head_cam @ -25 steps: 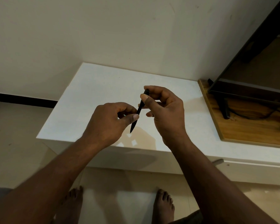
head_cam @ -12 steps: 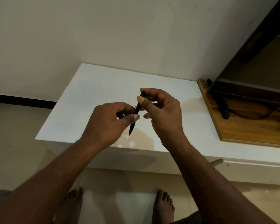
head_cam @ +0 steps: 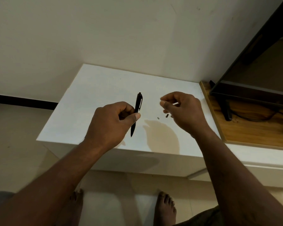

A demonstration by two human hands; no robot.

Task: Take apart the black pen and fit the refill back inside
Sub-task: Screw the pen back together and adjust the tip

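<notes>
My left hand [head_cam: 112,122] grips the black pen [head_cam: 138,103] at its middle, between thumb and fingers. The pen stands nearly upright over the white table [head_cam: 91,95], clip end up and tip pointing down toward me. My right hand [head_cam: 185,113] hovers to the right of the pen and does not touch it; its fingers are loosely curled, with nothing visible between thumb and forefinger. Two small dark pieces [head_cam: 166,115] show just below its fingertips; whether they lie on the table or are in the air I cannot tell.
A wooden board [head_cam: 252,134] lies on the table's right side and carries a dark screen [head_cam: 255,88] on a stand with a cable. The wall is close behind the table. My bare feet [head_cam: 165,206] stand on the tiled floor below the front edge.
My right hand has let go of the pen's upper end and moved right. The pen stays in my left hand. Two small dark pieces have appeared below the right fingers.
</notes>
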